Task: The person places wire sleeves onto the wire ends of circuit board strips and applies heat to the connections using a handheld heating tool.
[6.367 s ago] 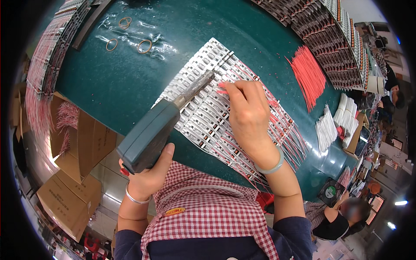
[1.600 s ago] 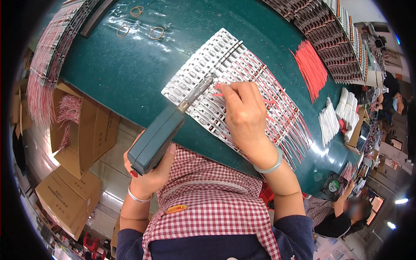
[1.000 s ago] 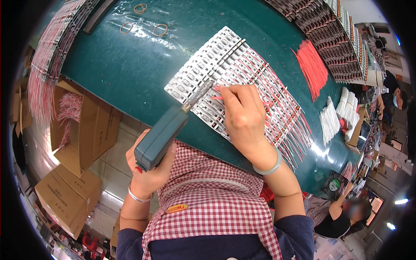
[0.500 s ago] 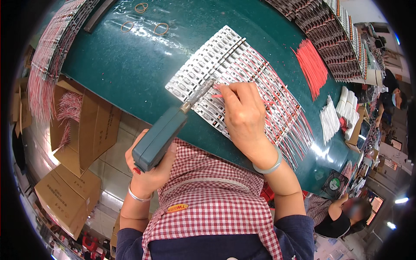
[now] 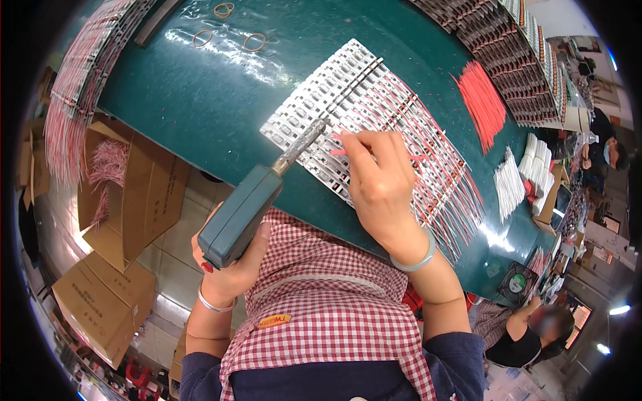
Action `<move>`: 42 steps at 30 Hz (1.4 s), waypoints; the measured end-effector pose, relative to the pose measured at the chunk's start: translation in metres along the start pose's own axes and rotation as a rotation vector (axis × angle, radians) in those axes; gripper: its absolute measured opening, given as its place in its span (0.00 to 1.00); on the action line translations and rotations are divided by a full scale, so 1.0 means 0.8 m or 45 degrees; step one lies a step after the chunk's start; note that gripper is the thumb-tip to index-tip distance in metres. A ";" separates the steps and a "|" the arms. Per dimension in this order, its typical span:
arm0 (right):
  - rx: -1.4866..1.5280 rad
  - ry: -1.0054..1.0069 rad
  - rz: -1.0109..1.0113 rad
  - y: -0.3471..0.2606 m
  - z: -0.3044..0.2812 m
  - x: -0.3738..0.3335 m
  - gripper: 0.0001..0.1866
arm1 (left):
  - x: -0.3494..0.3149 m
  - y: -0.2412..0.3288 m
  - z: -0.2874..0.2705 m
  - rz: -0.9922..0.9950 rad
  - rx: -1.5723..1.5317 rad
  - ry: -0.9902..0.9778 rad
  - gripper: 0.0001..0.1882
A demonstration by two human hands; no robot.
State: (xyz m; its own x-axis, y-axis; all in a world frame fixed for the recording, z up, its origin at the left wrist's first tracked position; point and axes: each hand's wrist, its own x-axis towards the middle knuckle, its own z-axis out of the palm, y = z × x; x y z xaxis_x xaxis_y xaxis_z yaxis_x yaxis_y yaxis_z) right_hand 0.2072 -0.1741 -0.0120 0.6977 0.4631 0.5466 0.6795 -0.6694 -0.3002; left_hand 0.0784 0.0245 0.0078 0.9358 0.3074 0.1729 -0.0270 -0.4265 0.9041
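My left hand (image 5: pixel 231 260) is wrapped round the blue-green handle of a soldering gun (image 5: pixel 242 212). Its metal barrel slants up and right, and the tip sits over a panel of small white circuit boards (image 5: pixel 311 90). My right hand (image 5: pixel 381 187) is closed in a pinch just right of that tip, above the panel. Red wires (image 5: pixel 339 152) stick out from its fingertips to the left; how many it holds is hidden. Many thin red and white wires (image 5: pixel 455 180) run across the panel's right part, partly under my right hand.
On the green table (image 5: pixel 174 107) lie rubber bands (image 5: pixel 255 42), a bundle of red wires (image 5: pixel 481 107) and bundles of white wires (image 5: pixel 509 187). Stacked panels (image 5: pixel 508 60) stand at far right, more (image 5: pixel 93 67) at left. Cardboard boxes (image 5: pixel 107 301) sit below left. A co-worker (image 5: pixel 525 334) is at lower right.
The soldering gun's body has shifted slightly left and down, its tip drawing a little away from my right fingers. My right hand has moved slightly right and down, still pinching red wires.
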 end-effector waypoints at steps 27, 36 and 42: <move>-0.049 -0.123 0.050 -0.008 0.002 -0.001 0.14 | 0.003 0.005 -0.003 -0.042 0.012 -0.131 0.10; -0.044 -0.094 0.041 -0.007 0.004 -0.001 0.12 | -0.008 -0.003 -0.006 -0.002 -0.012 0.018 0.12; 0.010 -0.012 0.042 -0.017 0.001 -0.006 0.14 | -0.013 -0.005 -0.007 -0.023 -0.029 0.009 0.12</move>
State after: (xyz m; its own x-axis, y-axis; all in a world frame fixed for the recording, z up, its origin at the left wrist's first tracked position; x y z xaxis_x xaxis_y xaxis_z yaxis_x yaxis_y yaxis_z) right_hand 0.1949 -0.1669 -0.0109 0.7220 0.4460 0.5290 0.6577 -0.6799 -0.3243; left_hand 0.0669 0.0279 0.0051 0.9337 0.3207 0.1592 -0.0184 -0.4011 0.9158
